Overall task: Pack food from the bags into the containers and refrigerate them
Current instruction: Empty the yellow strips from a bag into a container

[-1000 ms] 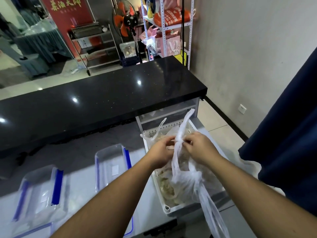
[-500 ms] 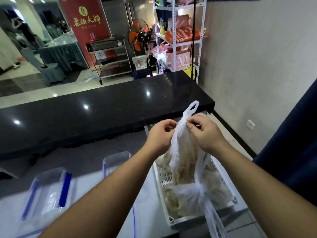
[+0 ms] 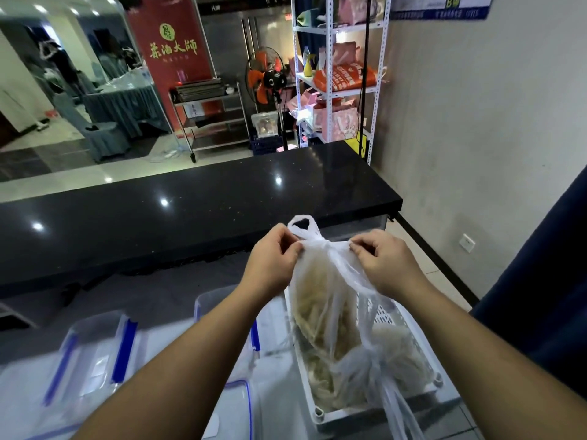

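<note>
Hands: left (image 3: 272, 262), right (image 3: 386, 261) grip bag (image 3: 320, 300) top | contents blurred | basket (image 3: 320, 414) partly hidden

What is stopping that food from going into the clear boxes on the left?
The knot tying the bag shut; both hands pinch it. Nothing visible blocks the way to the containers.

This looks like a restaurant's service area. A long black stone counter (image 3: 197, 214) crosses the middle of the frame; beyond it, upper centre, stand a stainless steel refrigerator (image 3: 254, 30), a red banner (image 3: 173, 46) with Chinese characters, a steel trolley (image 3: 209, 119) and a white stock shelf (image 3: 340, 74), with cloth-draped tables (image 3: 120, 103) at upper left.
</note>
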`<state>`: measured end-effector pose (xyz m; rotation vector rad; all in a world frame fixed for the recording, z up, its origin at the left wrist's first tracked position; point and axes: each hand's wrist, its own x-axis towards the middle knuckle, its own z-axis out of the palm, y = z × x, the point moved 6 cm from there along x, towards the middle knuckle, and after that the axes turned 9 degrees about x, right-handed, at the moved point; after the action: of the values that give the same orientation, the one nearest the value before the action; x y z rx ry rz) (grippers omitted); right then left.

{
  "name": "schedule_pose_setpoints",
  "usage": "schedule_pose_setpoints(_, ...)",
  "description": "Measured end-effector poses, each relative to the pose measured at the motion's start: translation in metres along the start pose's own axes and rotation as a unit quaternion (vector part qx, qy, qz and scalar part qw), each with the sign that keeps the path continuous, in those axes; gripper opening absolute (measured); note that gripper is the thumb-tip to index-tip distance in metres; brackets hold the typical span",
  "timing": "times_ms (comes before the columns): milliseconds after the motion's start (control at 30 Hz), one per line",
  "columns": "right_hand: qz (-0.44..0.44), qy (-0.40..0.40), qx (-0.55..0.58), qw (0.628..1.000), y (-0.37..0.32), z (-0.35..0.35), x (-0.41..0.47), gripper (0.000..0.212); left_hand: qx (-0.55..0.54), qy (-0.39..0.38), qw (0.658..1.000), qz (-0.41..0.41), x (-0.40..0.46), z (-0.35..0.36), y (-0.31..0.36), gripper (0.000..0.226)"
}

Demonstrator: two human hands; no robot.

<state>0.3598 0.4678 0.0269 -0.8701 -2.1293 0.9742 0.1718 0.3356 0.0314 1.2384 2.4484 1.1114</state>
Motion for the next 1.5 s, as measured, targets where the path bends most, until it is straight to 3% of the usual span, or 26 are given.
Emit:
schedule_pose_setpoints(167, 0.042, 0.004, 0.009, 0.999, 0.009, 0.018, -0.007, 0.013, 0.027, -0.03, 0.999, -0.018, -0.009, 0.017, -0.009, 0.003)
schedule_pose_setpoints(267, 0.041, -0.043, 0.027, 0.998, 0.003, 0.027, -0.009, 0.013, 0.025, -0.109, 0.994, 0.003, -0.013, 0.033, 0.0, 0.022)
schedule_pose_setpoints(367, 0.026, -0.06, 0.022, 0.998, 0.001, 0.031, -0.012, 0.009, 0.068, -0.097, 0.993, 0.016, -0.012, 0.037, 0.003, 0.017)
schedule_pose_setpoints(533, -0.086, -0.042, -0.192, 0.977, 0.0, 0.036, -0.015, 0.024, 0.085, -0.048, 0.995, 0.023, -0.004, 0.034, 0.0, 0.008)
schedule_pose_setpoints(700, -0.157, -0.015, -0.321, 0.934, 0.007, 0.031, -0.016, 0.015, 0.088, -0.027, 0.995, -0.023, 0.0, 0.029, -0.014, 0.011)
schedule_pose_setpoints(833, -0.149, -0.004, -0.321, 0.935, 0.01, 0.024, -0.012, 0.014, 0.067, -0.015, 0.995, -0.068, 0.003, 0.031, -0.018, 0.012)
schedule_pose_setpoints(967, -0.075, 0.0, -0.255, 0.964, 0.019, 0.017, -0.012, 0.022, 0.068, -0.03, 0.997, -0.031, -0.003, 0.039, -0.002, 0.01)
schedule_pose_setpoints(1133, 0.001, -0.123, -0.143, 0.982, 0.021, 0.037, -0.005, 0.022, 0.067, -0.077, 0.995, -0.002, -0.006, 0.043, 0.003, 0.001)
schedule_pose_setpoints(1200, -0.02, -0.131, -0.162, 0.978, 0.02, 0.043, -0.004, 0.033, 0.067, -0.106, 0.992, 0.025, -0.007, 0.044, 0.007, 0.014)
schedule_pose_setpoints(1333, -0.131, -0.108, -0.228, 0.959, 0.01, 0.043, -0.014, 0.026, 0.202, -0.107, 0.97, 0.079, 0.001, 0.044, 0.014, 0.017)
schedule_pose_setpoints(1500, -0.106, -0.077, -0.269, 0.954, 0.02, 0.039, -0.016, 0.023, 0.261, -0.027, 0.964, 0.051, 0.006, 0.033, 0.005, 0.014)
